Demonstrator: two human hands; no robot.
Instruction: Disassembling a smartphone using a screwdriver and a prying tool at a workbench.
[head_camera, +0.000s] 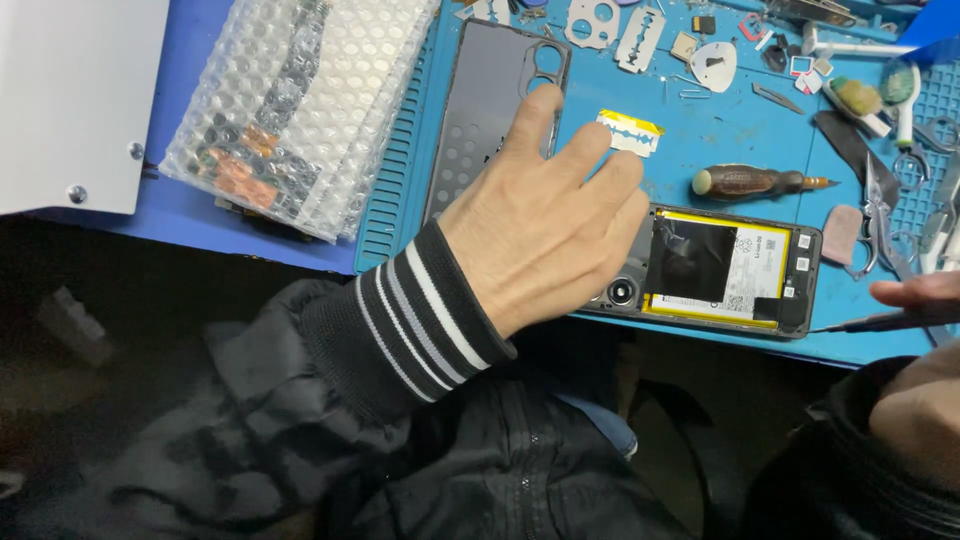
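My left hand (545, 215) reaches over the blue work mat (720, 130), fingers spread, its fingertips on a dark phone back cover (490, 90) and near a wrapped razor blade (630, 130). It covers the left end of an opened phone (730, 265) with a yellow-edged battery and a camera lens showing. My right hand (925, 385) sits at the right edge and pinches a thin dark tool (880, 320) whose tip points at the phone's right end.
A bubble-wrap bundle (290, 110) with parts lies at upper left beside a white box (75, 95). A wooden-handled screwdriver (755, 182), bare razor blade (640, 38), scissors (880, 215), brush and small parts crowd the mat's back and right.
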